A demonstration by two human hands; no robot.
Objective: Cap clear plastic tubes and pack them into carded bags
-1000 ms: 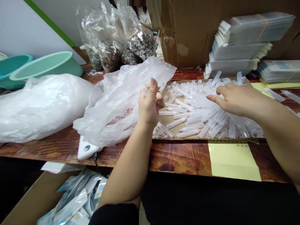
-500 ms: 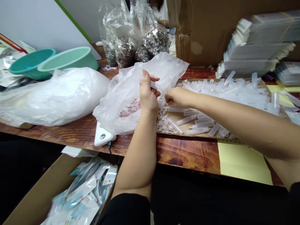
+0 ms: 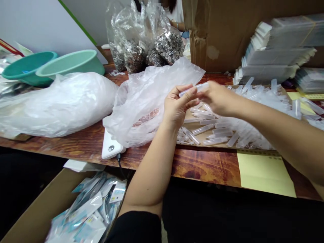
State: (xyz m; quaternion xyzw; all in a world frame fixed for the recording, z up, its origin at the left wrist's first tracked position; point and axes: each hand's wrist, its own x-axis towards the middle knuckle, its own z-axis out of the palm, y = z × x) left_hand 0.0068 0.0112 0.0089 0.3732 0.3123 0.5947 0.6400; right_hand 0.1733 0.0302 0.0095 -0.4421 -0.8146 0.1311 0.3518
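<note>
My left hand (image 3: 180, 103) holds a translucent plastic tube (image 3: 193, 90) between thumb and fingers, above the near side of a shallow cardboard tray (image 3: 197, 126). At the tube's right end, my right hand (image 3: 215, 98) has its fingers bent and pressed together; what they pinch is hidden. Under and around the hands the tray bears more clear tubes (image 3: 204, 129) and small whitish pieces. Left of my left hand lies a crumpled translucent bag (image 3: 141, 91) with reddish contents showing through its opening.
Bags of silvery pieces (image 3: 169, 45) stand behind. A stuffed white bag (image 3: 76, 101) and green basins (image 3: 73, 64) are at left, stacked packets (image 3: 275, 50) at back right. A white device (image 3: 111, 146) lies by the front edge, above a carton of packets (image 3: 91, 209). A person is partly visible behind.
My left hand has moved right, away from the bag's opening. My right hand has risen from the small pieces and moved right, to the tube's end.
</note>
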